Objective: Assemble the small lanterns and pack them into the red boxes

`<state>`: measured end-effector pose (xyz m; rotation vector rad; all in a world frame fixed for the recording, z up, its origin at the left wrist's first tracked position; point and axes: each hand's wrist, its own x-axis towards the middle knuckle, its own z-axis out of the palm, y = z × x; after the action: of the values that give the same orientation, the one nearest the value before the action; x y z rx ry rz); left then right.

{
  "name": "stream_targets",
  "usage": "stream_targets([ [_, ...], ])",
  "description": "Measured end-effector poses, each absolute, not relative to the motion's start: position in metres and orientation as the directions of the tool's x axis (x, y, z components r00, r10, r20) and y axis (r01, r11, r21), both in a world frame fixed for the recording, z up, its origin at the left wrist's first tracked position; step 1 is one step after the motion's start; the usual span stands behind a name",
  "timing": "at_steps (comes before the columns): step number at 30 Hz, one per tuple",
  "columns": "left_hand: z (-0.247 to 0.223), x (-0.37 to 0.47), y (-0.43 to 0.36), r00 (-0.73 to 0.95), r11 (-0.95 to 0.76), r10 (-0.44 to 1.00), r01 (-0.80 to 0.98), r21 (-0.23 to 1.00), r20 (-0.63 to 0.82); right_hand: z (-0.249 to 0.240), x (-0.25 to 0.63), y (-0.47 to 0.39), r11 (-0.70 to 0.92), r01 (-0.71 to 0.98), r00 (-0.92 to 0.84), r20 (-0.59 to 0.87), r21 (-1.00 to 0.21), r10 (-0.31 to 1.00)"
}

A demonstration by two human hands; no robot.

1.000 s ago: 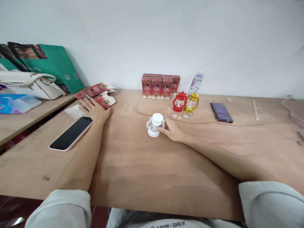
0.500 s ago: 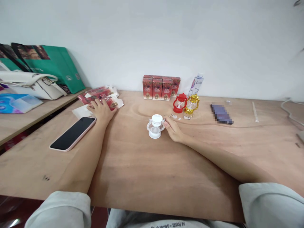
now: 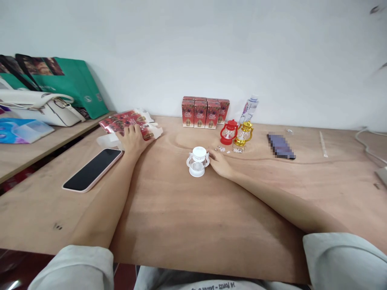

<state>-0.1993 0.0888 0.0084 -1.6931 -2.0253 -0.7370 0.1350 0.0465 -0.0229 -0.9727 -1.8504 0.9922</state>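
The white miniature lantern (image 3: 197, 162) stands upright on the near-middle of the counter (image 3: 211, 225), its clear globe facing up the most delicate-looking part. The right hand (image 3: 220, 164) is loosely curled at the lantern's right side, fingertips at the handle; whether they grip it or merely rest there, I cannot tell. A light, steadying touch near the base would probably serve better than pressure on the thin handle. The left hand (image 3: 132, 141) lies palm down, fingers partly bent, over the flattened red cartons (image 3: 116, 122) at the far left; its fingertips do not show clearly enough to tell whether it pinches them. Cardboard that thin likely handles best with a broad, flat palm, which avoids creasing, and with care for the pink-edged smartphone (image 3: 93, 169) just on the near side.
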Motion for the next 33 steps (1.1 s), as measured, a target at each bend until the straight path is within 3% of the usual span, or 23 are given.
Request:
stream_targets([
  [6, 0.012, -0.184, 0.089, -0.053, -0.045, 0.807, 0.988, 0.150, 0.589, -0.023, 0.136, 0.046, 0.340, 0.288, -0.197, 0.292, -0.895, 0.936],
  [12, 0.014, -0.166, 0.092, -0.023, -0.123, 0.750, 0.977, 0.173, 0.661, -0.028, 0.136, 0.049, 0.324, 0.271, -0.146, 0.294, -0.906, 0.945],
  [18, 0.035, -0.143, 0.091, -0.107, -0.322, 0.585, 0.879, 0.351, 0.804, -0.011, 0.133, 0.064, 0.418, 0.173, -0.157, 0.395, -0.892, 0.905],
  [23, 0.060, -0.114, 0.087, -0.174, -0.591, 0.520, 0.634, 0.499, 0.837, 0.047, 0.113, 0.079, 0.596, 0.084, -0.229, 0.567, -0.799, 0.791],
  [29, 0.071, -0.090, 0.074, 0.104, -0.705, 0.681, 0.359, 0.611, 0.725, 0.091, 0.088, 0.084, 0.690, 0.008, -0.323, 0.651, -0.724, 0.687],
  [33, 0.080, -0.090, 0.066, 0.263, -0.670, 0.741, 0.341, 0.659, 0.618, 0.093, 0.092, 0.079, 0.701, 0.036, -0.362, 0.644, -0.713, 0.674],
])
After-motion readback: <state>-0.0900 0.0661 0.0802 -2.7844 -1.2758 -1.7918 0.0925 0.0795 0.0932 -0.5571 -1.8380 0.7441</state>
